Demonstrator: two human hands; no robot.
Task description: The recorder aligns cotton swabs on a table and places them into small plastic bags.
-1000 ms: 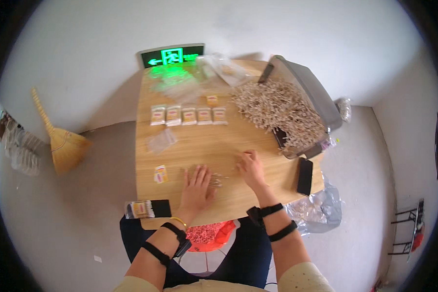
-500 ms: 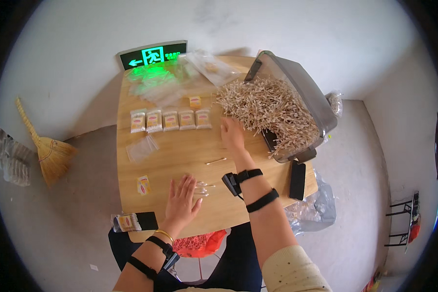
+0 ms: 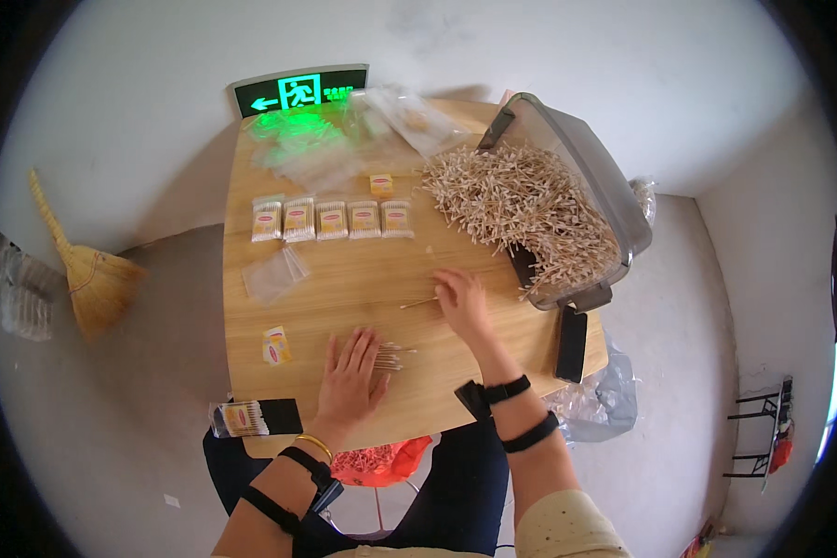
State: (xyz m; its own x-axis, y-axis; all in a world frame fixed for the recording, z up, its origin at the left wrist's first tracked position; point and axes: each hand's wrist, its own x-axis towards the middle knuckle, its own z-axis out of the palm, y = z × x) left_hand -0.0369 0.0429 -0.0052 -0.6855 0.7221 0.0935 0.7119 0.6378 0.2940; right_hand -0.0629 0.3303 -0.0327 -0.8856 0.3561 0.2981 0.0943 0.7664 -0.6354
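On the table (image 3: 344,302), a grey bin (image 3: 591,153) at two o'clock spills heaped cotton swabs (image 3: 530,209). The left hand (image 3: 348,374), at seven, lies flat, fingers slightly parted, against a swab bunch (image 3: 393,356); the right hand (image 3: 463,302), at four, curls beside a single swab (image 3: 417,304), pinch unclear.
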